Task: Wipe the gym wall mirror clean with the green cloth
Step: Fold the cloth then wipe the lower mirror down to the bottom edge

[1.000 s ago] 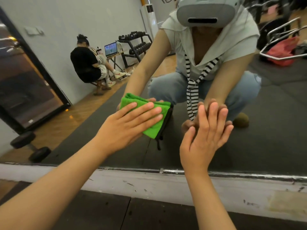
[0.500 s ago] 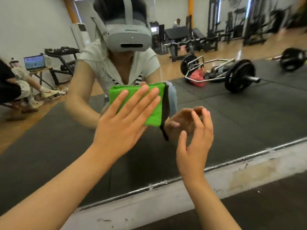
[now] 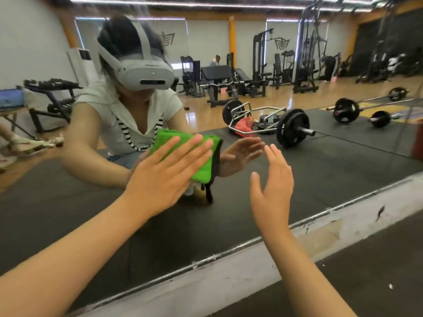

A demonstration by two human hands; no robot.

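Slippage risk: green cloth (image 3: 202, 156) merely pinned to mirror (image 3: 332, 165) by flat left hand (image 3: 164, 177), right hand (image 3: 272, 186) released

The green cloth (image 3: 203, 167) is a thick, folded pad with a dark edge along its right side and a short black tag hanging from its lower right corner. It lies flat against the wall mirror (image 3: 320, 172), pressed there under the straight fingers of the left hand (image 3: 164, 177), well above the mirror's bottom edge. The mirror stands upright, its glass reflecting the gym.
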